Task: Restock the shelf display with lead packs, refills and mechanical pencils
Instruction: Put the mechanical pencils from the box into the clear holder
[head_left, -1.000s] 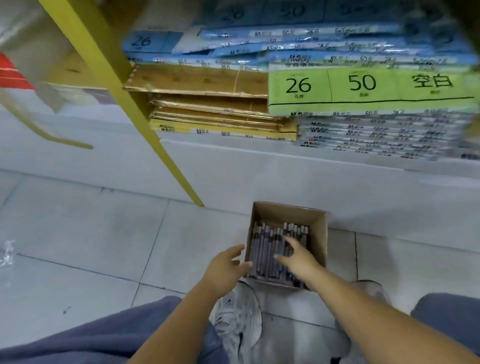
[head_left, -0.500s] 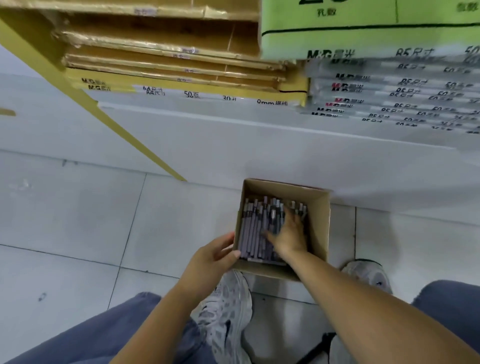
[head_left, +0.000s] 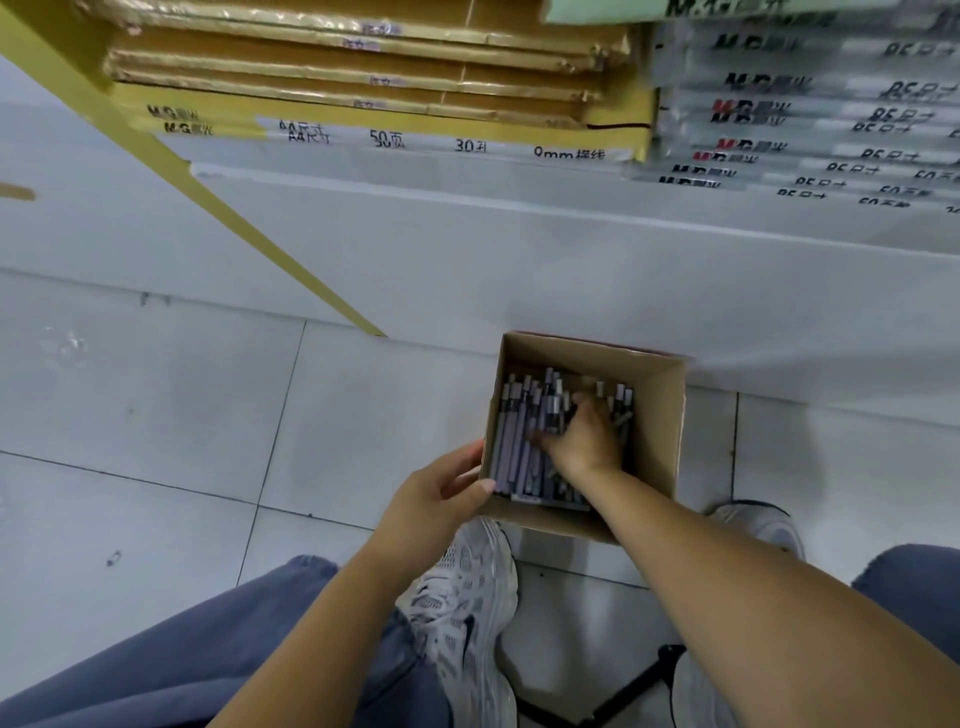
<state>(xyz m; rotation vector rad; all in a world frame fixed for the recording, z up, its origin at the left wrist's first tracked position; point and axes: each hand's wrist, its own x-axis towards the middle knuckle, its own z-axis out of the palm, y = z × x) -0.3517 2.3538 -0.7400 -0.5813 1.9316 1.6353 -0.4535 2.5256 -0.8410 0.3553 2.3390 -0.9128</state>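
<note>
The pencils (head_left: 511, 441) lie packed in the box (head_left: 660, 415) on the floor. My left hand (head_left: 436, 493) grips its near wall; my right hand (head_left: 584, 439) curls round a bunch. I judge them light, stiff, slippery — best held at mid-length.

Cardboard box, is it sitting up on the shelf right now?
No, the cardboard box stands on the tiled floor in front of the white shelf base, just beyond the person's shoe.
</note>
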